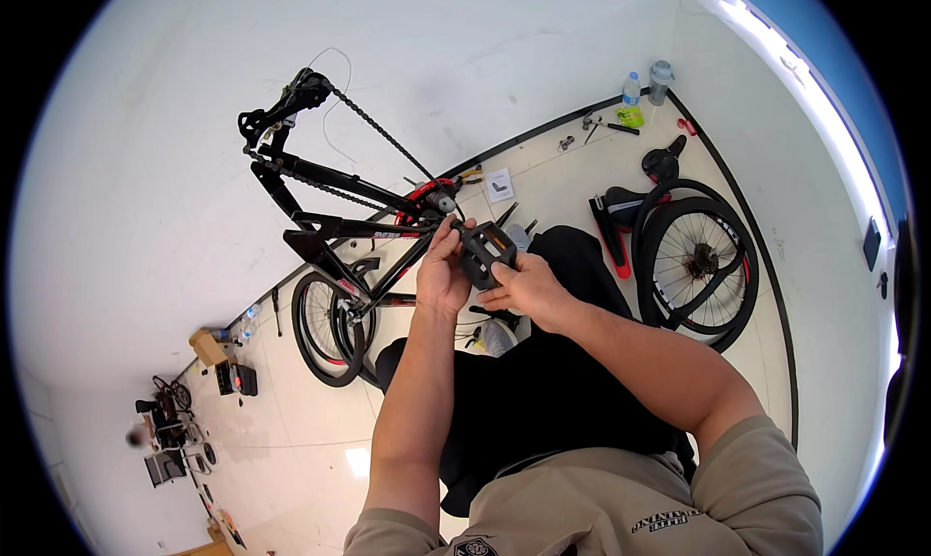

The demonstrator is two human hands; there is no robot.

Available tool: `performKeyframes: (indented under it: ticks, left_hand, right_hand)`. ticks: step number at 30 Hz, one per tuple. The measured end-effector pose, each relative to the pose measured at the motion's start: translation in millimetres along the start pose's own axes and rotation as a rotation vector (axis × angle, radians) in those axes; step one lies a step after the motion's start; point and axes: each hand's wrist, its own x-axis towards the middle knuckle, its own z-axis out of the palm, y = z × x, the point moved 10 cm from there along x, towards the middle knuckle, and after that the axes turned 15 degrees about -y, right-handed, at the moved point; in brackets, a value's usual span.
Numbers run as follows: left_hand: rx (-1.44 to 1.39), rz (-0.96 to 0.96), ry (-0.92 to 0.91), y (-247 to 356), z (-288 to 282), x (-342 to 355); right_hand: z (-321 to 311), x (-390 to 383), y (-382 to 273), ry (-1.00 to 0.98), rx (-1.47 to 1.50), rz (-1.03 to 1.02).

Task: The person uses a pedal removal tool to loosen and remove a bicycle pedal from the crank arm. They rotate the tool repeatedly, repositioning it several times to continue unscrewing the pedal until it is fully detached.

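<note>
A black pedal with an orange reflector (488,251) is between my hands, close below the bottom bracket (444,204) of an upside-down black and red bicycle frame (335,226). My left hand (441,270) is closed around the pedal's left end, fingers up by its spindle; whether the spindle touches the crank I cannot tell. My right hand (524,286) grips the pedal's lower right side, thumb over its body. The chain (373,125) runs from the rear derailleur (305,95) down to a red-trimmed chainring (402,214).
Loose wheels (706,265) and a saddle (630,204) lie right; a front wheel (323,333) is left. A hammer (611,127), bottles (659,83) and paper manual (499,186) are along the wall. Far left are boxes (208,348) and a person (153,425) among bicycle parts.
</note>
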Motion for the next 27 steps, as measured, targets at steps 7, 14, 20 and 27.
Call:
performKeyframes:
  ticks: [7,14,20,27]
  left_hand:
    - [-0.007,-0.025,0.033,0.2,-5.9,-1.9]
    - [-0.046,-0.018,0.114,-3.7,-12.8,-1.4]
    - [0.0,-0.015,0.092,-2.9,-16.7,1.5]
    - [-0.02,-0.023,0.055,-2.5,-11.9,-0.5]
  right_hand:
    - [1.5,-3.2,-0.2,-0.058,0.322,0.028]
    - [-0.9,1.3,4.7,-0.074,0.361,0.034]
    - [0.9,-2.6,6.8,-0.029,0.338,0.065]
    - [-0.3,0.6,8.3,-0.031,0.336,0.03]
